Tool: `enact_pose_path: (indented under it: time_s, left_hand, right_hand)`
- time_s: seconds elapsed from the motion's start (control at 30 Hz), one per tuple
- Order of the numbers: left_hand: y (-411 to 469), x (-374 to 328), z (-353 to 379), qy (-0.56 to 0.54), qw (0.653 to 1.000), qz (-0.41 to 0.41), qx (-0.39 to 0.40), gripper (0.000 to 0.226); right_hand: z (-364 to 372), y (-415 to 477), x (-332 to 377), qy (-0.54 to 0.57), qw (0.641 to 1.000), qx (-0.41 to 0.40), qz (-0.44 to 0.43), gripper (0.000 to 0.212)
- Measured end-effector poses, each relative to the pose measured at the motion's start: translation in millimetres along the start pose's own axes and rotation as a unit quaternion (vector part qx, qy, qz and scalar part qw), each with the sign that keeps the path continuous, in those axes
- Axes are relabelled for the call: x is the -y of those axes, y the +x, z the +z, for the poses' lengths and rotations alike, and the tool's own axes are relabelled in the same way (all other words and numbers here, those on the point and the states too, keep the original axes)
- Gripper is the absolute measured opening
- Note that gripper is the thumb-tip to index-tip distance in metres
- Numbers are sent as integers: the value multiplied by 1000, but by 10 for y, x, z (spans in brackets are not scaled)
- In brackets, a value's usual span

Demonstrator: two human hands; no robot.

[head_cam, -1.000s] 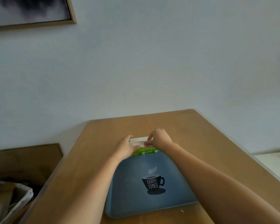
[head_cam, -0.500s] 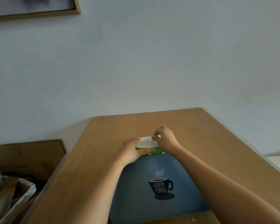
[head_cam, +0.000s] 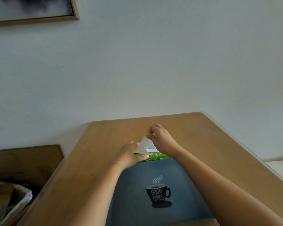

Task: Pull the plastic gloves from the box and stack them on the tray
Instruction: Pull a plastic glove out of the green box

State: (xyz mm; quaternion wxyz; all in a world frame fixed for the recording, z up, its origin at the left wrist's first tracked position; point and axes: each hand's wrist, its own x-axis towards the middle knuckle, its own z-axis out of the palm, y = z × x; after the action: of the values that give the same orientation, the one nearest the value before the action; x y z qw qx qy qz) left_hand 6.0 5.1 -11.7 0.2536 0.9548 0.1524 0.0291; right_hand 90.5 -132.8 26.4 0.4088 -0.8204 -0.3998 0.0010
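A green glove box (head_cam: 155, 157) lies on the wooden table just beyond the far edge of a blue tray (head_cam: 134, 190) printed with a "Good Times" cup. My left hand (head_cam: 131, 154) grips the box's left end, thumb along its front side. My right hand (head_cam: 160, 137) pinches the tip of a clear plastic glove (head_cam: 145, 145), which rises as a thin peak out of the box top. Most of the box is hidden behind my hands. No gloves lie on the tray.
The wooden table (head_cam: 203, 137) meets a plain wall at its far edge. A lower wooden surface (head_cam: 23, 160) and a white woven basket (head_cam: 15, 204) with clutter sit at the left. A framed picture (head_cam: 31, 8) hangs at the upper left.
My right hand has risen from the box top, drawing a glove up out of the opening. My left hand has stayed on the box's left end.
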Motion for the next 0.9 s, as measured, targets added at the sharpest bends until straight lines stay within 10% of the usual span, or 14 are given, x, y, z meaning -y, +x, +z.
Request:
enact_pose_path:
  time_s: [0.37, 0.63, 0.9]
  left_hand:
    - [-106, 24, -88, -180, 982, -52, -21, 90]
    - [-659, -497, -525, -508, 845, 141, 86, 99]
    - [-989, -758, -394, -662, 745, -2, -80, 12]
  right_hand:
    - [-543, 239, 575, 175, 980, -95, 8, 23]
    - [-864, -356, 596, 262, 960, -51, 82, 26]
    - [-848, -920, 526, 202, 976, -17, 78, 24]
